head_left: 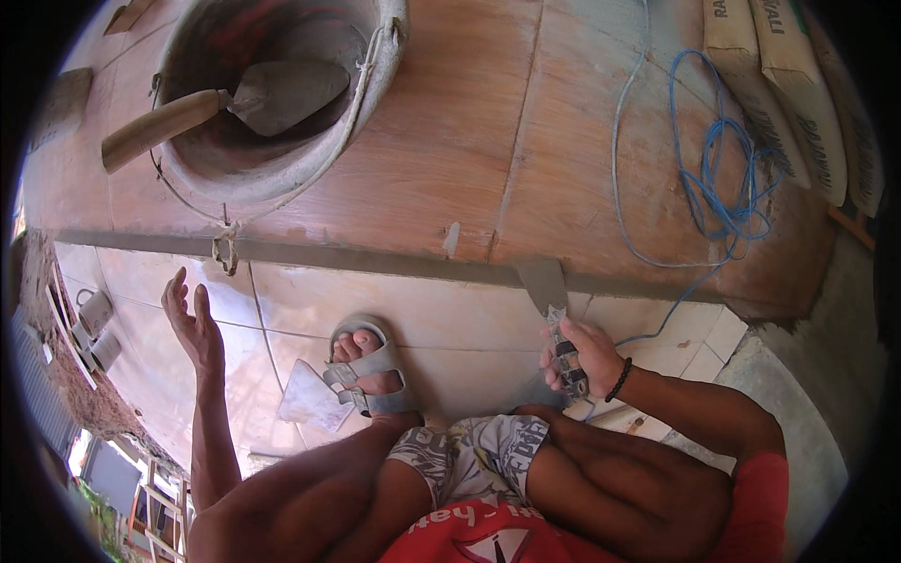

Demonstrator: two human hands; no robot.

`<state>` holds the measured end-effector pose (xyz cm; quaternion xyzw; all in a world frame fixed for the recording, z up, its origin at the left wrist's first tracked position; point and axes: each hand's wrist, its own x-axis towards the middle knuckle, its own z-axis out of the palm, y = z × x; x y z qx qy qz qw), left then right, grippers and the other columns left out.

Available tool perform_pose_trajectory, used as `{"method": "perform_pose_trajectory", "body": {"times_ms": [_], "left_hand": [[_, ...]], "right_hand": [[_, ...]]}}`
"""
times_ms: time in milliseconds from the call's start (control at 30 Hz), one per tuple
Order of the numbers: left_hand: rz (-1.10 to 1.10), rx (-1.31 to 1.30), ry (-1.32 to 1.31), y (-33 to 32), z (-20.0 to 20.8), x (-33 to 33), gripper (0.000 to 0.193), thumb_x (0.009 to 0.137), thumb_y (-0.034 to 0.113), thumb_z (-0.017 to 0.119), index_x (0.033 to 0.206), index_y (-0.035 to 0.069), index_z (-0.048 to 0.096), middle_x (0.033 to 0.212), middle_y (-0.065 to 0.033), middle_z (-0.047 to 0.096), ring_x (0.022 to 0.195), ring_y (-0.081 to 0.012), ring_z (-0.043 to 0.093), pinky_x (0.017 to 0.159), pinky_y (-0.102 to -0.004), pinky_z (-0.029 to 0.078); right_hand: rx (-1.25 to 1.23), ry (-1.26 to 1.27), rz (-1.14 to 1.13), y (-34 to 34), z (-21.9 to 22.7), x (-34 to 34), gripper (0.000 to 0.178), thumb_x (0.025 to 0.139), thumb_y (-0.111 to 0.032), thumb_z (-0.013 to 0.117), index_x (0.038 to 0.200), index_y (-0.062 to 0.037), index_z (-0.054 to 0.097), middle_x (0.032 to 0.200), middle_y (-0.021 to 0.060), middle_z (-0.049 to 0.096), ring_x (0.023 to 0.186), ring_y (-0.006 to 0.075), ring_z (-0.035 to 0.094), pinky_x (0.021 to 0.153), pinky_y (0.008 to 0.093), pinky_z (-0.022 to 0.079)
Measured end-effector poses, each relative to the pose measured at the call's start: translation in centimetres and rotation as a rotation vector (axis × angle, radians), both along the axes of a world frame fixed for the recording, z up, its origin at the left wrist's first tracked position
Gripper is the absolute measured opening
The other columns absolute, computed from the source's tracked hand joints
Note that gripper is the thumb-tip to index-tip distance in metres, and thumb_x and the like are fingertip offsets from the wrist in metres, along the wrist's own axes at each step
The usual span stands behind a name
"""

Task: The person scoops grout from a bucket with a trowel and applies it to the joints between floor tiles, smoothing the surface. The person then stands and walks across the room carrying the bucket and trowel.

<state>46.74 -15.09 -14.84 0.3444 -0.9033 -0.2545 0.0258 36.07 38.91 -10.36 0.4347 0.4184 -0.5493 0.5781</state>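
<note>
My right hand (584, 360) is closed round the dark, taped handle of a scraper (542, 283). The scraper's flat grey blade lies against the grey mortar strip (394, 264) along the edge of the raised, brown tiled step. My left hand (197, 324) is raised over the pale floor tiles with fingers apart and nothing in it. Just beyond it, a bucket (394, 56) coated in dried cement stands on the step, its rope handle hanging over the front. A trowel (291, 94) with a wooden handle rests across the bucket's mouth, blade inward.
Several filled sacks (798, 103) lie at the far right. A tangled blue cord (723, 178) runs from the step down towards my right hand. A loose piece of tile (314, 399) lies beside my sandalled foot (371, 366). Cups (94, 312) stand at the left edge.
</note>
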Motion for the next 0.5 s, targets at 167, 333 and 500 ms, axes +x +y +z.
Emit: {"method": "perform_pose_trajectory", "body": {"times_ms": [167,333,500], "left_hand": [[-0.052,0.005,-0.028,-0.2,-0.1,-0.1,0.040,0.097,0.024,0.055,0.133,0.007,0.051,0.127,-0.0112,0.049,0.114,-0.0259,0.048,0.101,-0.0408,0.037],[-0.102,0.015,-0.046,-1.1,-0.7,-0.5,0.041,0.098,0.029,0.054,0.132,0.006,0.051,0.127,-0.0147,0.049,0.114,-0.0293,0.050,0.100,-0.0440,0.038],[-0.159,-0.008,-0.003,-0.8,-0.3,-1.7,0.040,0.099,0.029,0.052,0.132,0.008,0.051,0.128,-0.0146,0.050,0.116,-0.0300,0.050,0.101,-0.0453,0.037]], "right_hand": [[0.036,-0.055,0.149,1.3,6.0,-1.5,0.036,0.101,-0.033,0.041,0.114,-0.0001,0.049,0.079,0.0130,0.062,0.055,0.0220,0.062,0.049,0.0314,0.053],[0.376,0.679,0.944,2.3,9.3,-4.8,0.036,0.093,-0.014,0.045,0.124,0.0028,0.052,0.088,0.0189,0.059,0.071,0.0298,0.060,0.065,0.0370,0.051],[0.343,0.872,1.488,1.2,8.0,-4.8,0.056,0.088,-0.009,0.049,0.141,0.0023,0.037,0.097,0.0201,0.052,0.092,0.0358,0.057,0.077,0.0429,0.048]]}}
